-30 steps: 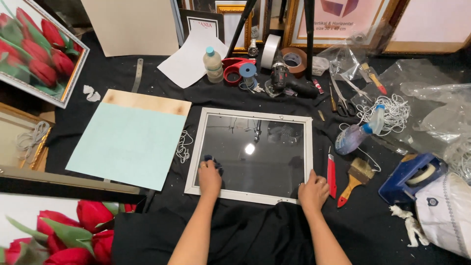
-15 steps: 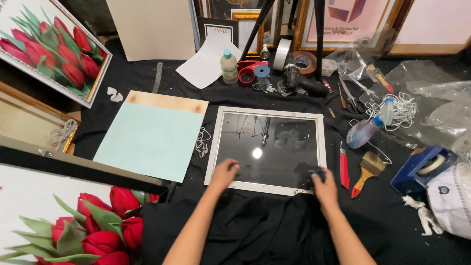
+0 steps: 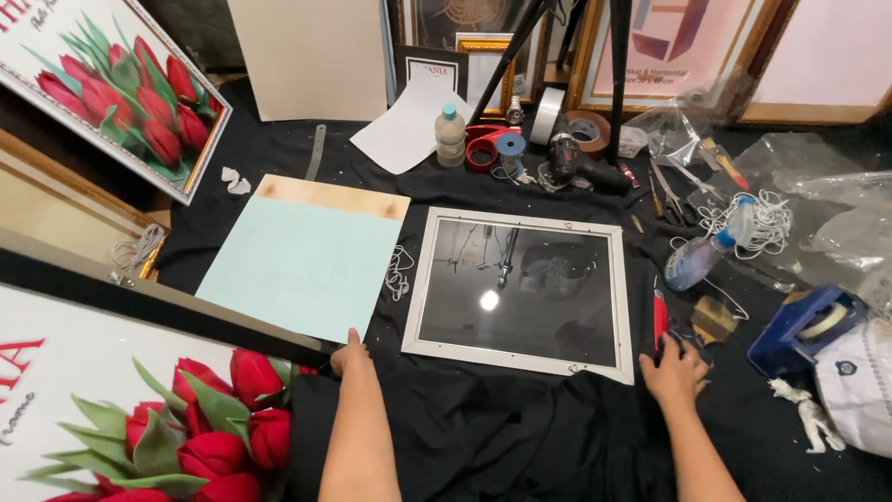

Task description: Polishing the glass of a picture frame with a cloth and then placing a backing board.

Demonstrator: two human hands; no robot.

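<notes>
Left hand open, flat on black cloth at lower centre, touching pale green board. Right hand open, fingers on red-handled cutter, right of white glazed frame mid-counter. Tulip print lower left. Plastic bottle, tape rolls, framed pictures along top.

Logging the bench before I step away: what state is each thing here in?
White picture frame: flat on the black cloth, glass in.
Light blue board: flat, left of the frame.
Spray bottle: lying on its side.
Small bottle: upright, capped.
Left hand: at the board's corner.
Right hand: on the red-handled tool.
</notes>
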